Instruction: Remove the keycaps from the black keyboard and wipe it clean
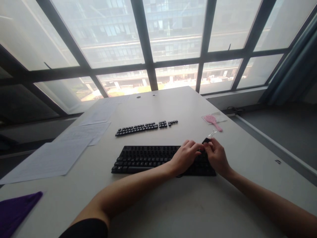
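A black keyboard (146, 158) lies in front of me; its lower rows carry keycaps, while its upper rows look bare of them. My left hand (187, 155) reaches over the keyboard's right part, fingers curled together at its upper right; what they pinch, if anything, is hidden. Close beside it, my right hand (218, 157) is closed on a small black keycap puller (206, 140) with thin, clear-looking wire loops sticking up past the fingers. Behind the keyboard, loose black keycaps (137, 128) stand in rows, grouped much as on a keyboard.
A pink hairbrush (211, 119) rests on a clear plastic bag at the right. Printed paper sheets (49, 162) cover the white table's (158, 205) left side. Purple cloth (17, 211) lies at the near left corner, and a small dark clip-like piece (278, 162) near the right edge.
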Demonstrator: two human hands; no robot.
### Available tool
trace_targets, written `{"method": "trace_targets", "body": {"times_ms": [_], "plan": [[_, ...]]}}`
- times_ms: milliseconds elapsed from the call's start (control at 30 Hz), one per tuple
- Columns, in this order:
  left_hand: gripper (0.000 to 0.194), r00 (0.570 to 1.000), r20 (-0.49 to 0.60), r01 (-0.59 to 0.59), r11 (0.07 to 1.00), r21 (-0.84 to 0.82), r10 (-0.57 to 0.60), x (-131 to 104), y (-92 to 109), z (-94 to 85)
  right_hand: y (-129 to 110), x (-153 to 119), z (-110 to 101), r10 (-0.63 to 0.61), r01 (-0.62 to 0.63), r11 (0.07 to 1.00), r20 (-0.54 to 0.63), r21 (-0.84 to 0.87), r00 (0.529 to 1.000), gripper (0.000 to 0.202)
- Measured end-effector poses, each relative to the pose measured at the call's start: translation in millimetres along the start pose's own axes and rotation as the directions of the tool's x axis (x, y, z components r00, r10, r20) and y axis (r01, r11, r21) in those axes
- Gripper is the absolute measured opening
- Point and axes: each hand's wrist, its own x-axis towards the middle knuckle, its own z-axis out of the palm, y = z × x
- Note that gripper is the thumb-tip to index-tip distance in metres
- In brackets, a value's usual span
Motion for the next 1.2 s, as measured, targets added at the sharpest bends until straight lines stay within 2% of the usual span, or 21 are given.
{"method": "trace_targets", "body": {"times_ms": [133, 267, 433, 533, 633, 700, 800, 867, 967, 1200], "plan": [[0.030, 0.997, 0.022, -0.071, 0.985, 0.154, 0.069, -0.5, -1.3, -0.2, -0.1, 2.5, -1.6, 0.019, -0.019, 1.000, 0.006, 0.022, 1.000, 0.024], [0.030, 0.994, -0.015, -0.107, 0.972, 0.207, 0.113, -1.5, -3.4, -0.2, 0.1, 5.0, -1.8, 0.047, -0.047, 0.993, 0.001, 0.105, 0.999, 0.023], [0.017, 0.993, -0.045, -0.105, 0.992, 0.076, 0.108, 1.0, 1.6, -3.9, 0.7, 7.1, -0.4, 0.091, -0.087, 0.978, -0.011, 0.192, 0.996, 0.024], [0.010, 0.995, -0.095, -0.029, 0.999, -0.036, 0.025, 8.4, -5.1, -16.7, 2.4, 10.2, -2.3, 0.096, -0.086, 0.969, -0.034, 0.234, 0.995, 0.026], [0.011, 0.988, -0.118, 0.095, 0.995, -0.037, -0.099, 21.9, -33.7, -36.6, 3.8, 13.5, -5.1, 0.086, -0.071, 0.966, -0.050, 0.249, 0.995, 0.027], [0.013, 0.979, -0.131, 0.169, 0.984, 0.063, -0.159, 32.3, -62.8, -47.5, 3.8, 14.4, -5.7, 0.080, -0.066, 0.965, -0.046, 0.253, 0.996, 0.027], [0.005, 0.965, -0.117, 0.259, 0.927, 0.272, -0.236, 44.0, -105.5, -53.7, 2.3, 13.6, -4.8, 0.069, -0.062, 0.965, -0.020, 0.254, 0.997, 0.027], [0.001, 0.963, -0.098, 0.271, 0.906, 0.326, -0.252, 47.5, -125.7, -52.2, 1.0, 12.9, -4.4, 0.060, -0.056, 0.966, -0.008, 0.253, 0.998, 0.028], [0.003, 0.967, -0.088, 0.253, 0.901, 0.352, -0.238, 48.1, -141.7, -48.2, 0.4, 13.2, -5.7, 0.059, -0.055, 0.963, -0.007, 0.264, 0.998, 0.027], [0.007, 0.961, -0.149, 0.274, 0.873, 0.404, -0.233, 52.7, -158.6, -49.4, 3.8, 16.1, -9.8, 0.071, -0.071, 0.960, 0.011, 0.270, 0.997, 0.026]]}}
